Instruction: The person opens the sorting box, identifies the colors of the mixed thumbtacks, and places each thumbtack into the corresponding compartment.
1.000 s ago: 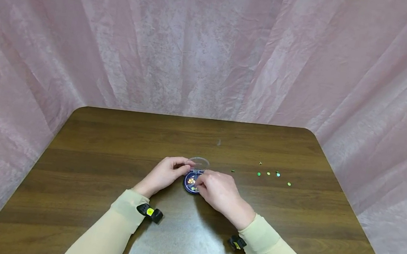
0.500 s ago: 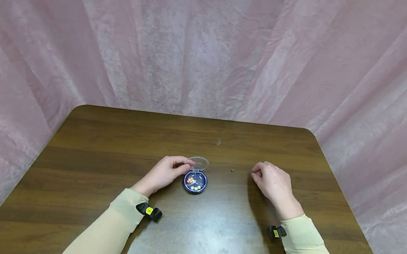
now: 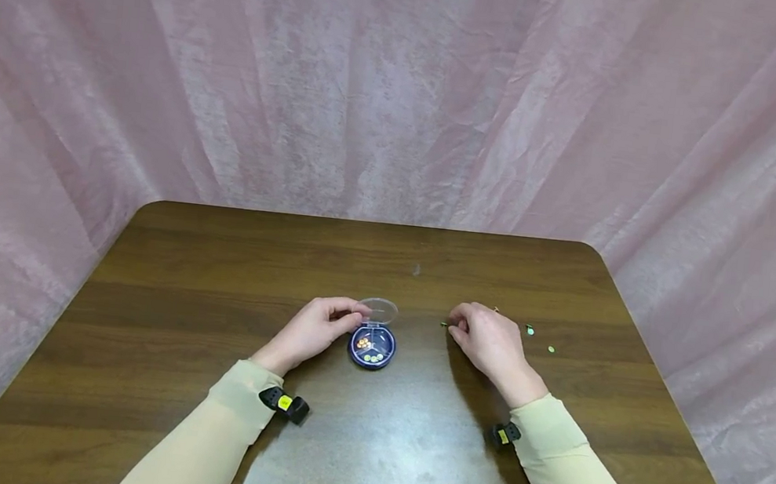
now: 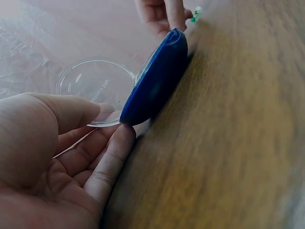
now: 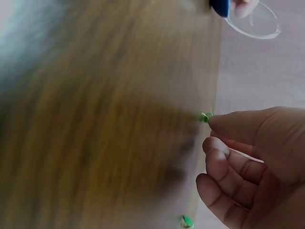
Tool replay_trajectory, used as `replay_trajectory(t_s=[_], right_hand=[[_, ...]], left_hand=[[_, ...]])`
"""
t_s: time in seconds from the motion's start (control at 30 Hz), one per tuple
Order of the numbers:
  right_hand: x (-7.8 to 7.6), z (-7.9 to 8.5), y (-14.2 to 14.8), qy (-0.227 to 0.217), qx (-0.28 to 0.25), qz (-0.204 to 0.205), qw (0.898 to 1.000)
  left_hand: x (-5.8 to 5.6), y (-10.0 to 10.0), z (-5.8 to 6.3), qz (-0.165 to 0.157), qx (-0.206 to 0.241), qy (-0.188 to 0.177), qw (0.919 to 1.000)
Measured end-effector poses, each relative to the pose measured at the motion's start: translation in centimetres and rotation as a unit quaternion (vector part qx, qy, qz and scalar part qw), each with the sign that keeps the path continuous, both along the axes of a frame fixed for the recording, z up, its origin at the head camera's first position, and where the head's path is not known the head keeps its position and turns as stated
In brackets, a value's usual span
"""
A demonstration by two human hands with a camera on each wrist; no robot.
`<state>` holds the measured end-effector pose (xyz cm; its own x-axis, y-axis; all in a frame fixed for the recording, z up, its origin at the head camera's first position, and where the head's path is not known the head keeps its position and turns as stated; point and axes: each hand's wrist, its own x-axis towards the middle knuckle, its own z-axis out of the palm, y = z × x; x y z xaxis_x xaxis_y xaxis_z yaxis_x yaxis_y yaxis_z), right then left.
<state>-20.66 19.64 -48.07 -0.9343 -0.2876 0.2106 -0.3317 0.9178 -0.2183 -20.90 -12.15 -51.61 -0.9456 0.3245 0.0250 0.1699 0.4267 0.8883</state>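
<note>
A small round blue pill case [image 3: 372,348] with a clear lid [image 3: 380,311] raised stands mid-table. Dividers part its inside into three; orange pieces lie in the left compartment, pale green ones at the front, and the right shows bare blue. My left hand [image 3: 314,334] pinches the lid's edge between thumb and fingers, a fingertip at the blue base [image 4: 159,78]. To the right of the case, my right hand [image 3: 490,349] is bent over the table, thumb and index pinching a small green stud [image 5: 206,117]. Another tiny green piece [image 3: 444,324] shows right at its fingertips in the head view.
Beyond the right hand lie a green-and-white piece [image 3: 530,330], a green disc [image 3: 551,349] and a small gold-coloured piece [image 3: 497,309]. Pink curtains [image 3: 403,94] hang behind the wooden table [image 3: 230,257]. Each wrist wears a black camera strap.
My right hand left the case, reached out to the pieces on the right, and has now come partway back leftward. The left hand stays on the lid. Pale green pieces show in the front compartment.
</note>
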Motion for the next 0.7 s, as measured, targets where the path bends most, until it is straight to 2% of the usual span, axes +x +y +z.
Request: replay_trajectory(t_s=[0.47, 0.7], right_hand=[[-0.7, -0.1, -1.3, -0.013, 0.012, 0.004, 1.0], [-0.7, -0.3, -1.3, -0.006, 0.021, -0.002, 1.0]], left_hand=[[-0.1, 0.1, -0.1, -0.006, 0.004, 0.004, 1.0], [0.0, 0.1, -0.2, -0.004, 0.005, 0.001, 1.0]])
